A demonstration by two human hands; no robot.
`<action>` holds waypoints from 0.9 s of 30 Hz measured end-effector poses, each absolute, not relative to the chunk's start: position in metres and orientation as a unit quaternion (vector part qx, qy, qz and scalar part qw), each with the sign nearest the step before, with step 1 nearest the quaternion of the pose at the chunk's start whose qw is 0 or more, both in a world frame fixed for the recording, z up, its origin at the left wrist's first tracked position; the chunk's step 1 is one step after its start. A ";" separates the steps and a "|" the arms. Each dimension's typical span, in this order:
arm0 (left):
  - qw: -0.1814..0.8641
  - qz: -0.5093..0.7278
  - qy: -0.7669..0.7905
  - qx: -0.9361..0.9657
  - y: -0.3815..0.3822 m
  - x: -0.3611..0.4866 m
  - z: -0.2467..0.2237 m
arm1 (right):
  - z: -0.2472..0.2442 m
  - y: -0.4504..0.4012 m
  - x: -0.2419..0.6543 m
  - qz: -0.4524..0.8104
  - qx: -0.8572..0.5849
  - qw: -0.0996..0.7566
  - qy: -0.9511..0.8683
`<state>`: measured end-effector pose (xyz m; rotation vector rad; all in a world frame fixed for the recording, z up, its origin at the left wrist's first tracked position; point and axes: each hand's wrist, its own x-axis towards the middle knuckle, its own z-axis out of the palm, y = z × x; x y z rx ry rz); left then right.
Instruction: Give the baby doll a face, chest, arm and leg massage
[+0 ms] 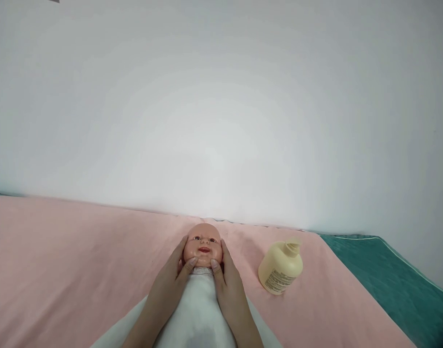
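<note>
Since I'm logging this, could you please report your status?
Left hand, right hand cupping baby doll's head from both sides. Face upward. Yellow pump bottle off right, touching neither hand.

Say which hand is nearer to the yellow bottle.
Right. The right hand cups the side of the doll's head facing the yellow bottle, without touching the bottle; the left hand is on the head's opposite side, farther away.
</note>
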<state>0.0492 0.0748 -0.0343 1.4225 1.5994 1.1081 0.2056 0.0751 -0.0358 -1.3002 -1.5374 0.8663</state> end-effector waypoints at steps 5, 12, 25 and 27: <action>0.356 0.432 0.616 0.554 0.077 0.049 -0.037 | -0.037 0.077 0.206 0.359 -0.535 0.454 -0.615; 0.363 0.452 0.611 0.539 0.077 0.049 -0.040 | -0.036 0.077 0.205 0.368 -0.549 0.454 -0.598; 0.402 0.451 0.583 0.543 0.080 0.049 -0.044 | -0.042 0.078 0.204 0.383 -0.518 0.478 -0.597; 0.401 0.453 0.582 0.543 0.080 0.049 -0.045 | -0.041 0.078 0.204 0.378 -0.522 0.476 -0.599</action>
